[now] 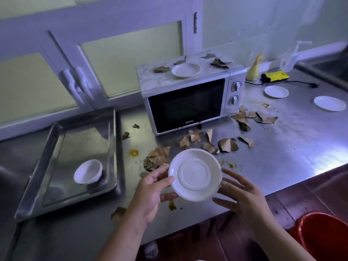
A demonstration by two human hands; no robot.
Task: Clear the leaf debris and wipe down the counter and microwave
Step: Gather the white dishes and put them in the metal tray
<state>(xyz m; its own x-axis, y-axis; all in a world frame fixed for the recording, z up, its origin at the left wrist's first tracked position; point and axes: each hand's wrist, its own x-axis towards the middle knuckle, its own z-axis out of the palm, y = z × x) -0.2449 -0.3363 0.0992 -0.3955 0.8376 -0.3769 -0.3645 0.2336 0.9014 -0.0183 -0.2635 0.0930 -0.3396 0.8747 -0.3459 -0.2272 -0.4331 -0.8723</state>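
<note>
The leaf debris [207,144] is dry, brown and curled, torn into ragged pieces with pale undersides and dark edges. It lies scattered over the steel table [282,157] in front of the microwave [184,106] and off its right front corner. Two small bits lie to the microwave's left, and a few more pieces sit on its top. The microwave itself is silver with a dark glass door and two round knobs (its top looks marbled white).

Both hands are in front of the microwave, above the nearest heap of leaves and not touching it. The left hand [148,196] pinches the left rim of a white saucer [195,176], thumb on the face. The right hand [246,196] holds the opposite rim between its thumb and spread fingertips. The saucer is tilted, its ringed base showing.

There are four white saucers in all: the one in the hands, one on top of the microwave, and two on the table to its right. One steel tray [116,147] sits left of the microwave with one small white bowl [88,174] in it. Orange stains [133,153] spot the table.
</note>
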